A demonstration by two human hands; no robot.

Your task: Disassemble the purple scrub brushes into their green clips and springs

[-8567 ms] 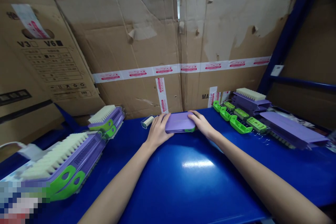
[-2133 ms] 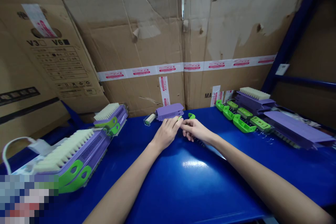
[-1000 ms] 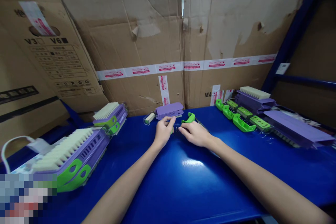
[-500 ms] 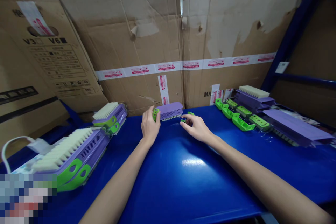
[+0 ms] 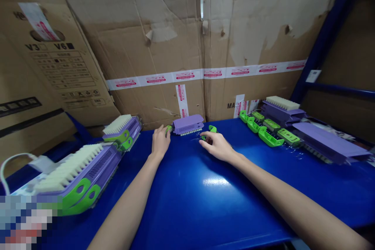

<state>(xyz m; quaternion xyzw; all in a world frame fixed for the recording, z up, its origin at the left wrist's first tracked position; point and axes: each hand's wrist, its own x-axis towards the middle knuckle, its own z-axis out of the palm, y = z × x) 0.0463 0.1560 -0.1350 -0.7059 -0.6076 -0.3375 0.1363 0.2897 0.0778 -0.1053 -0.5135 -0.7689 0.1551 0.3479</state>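
At the back of the table, a purple brush body [image 5: 188, 124] lies with a row of pale bristles along its lower edge. Just left of it is my left hand [image 5: 160, 140], closed on a small green plastic piece [image 5: 168, 128] between thumb and fingers. To the right, my right hand [image 5: 215, 146] is curled round a green plastic part [image 5: 212, 129] with something dark beside it, mostly hidden by the fingers. Neither hand touches the purple body.
Purple-and-green brushes [image 5: 96, 164] with cream bristles are stacked on the left beside a white plug and cable [image 5: 43, 163]. On the right lie green handle pieces [image 5: 271, 136], green-framed modules [image 5: 288, 136] and purple bodies [image 5: 331, 140]. Cardboard [image 5: 158, 47] walls the blue table's back.
My left hand has moved left and slightly down with the green piece, away from the purple body. My right hand has shifted slightly, showing more of its green part.
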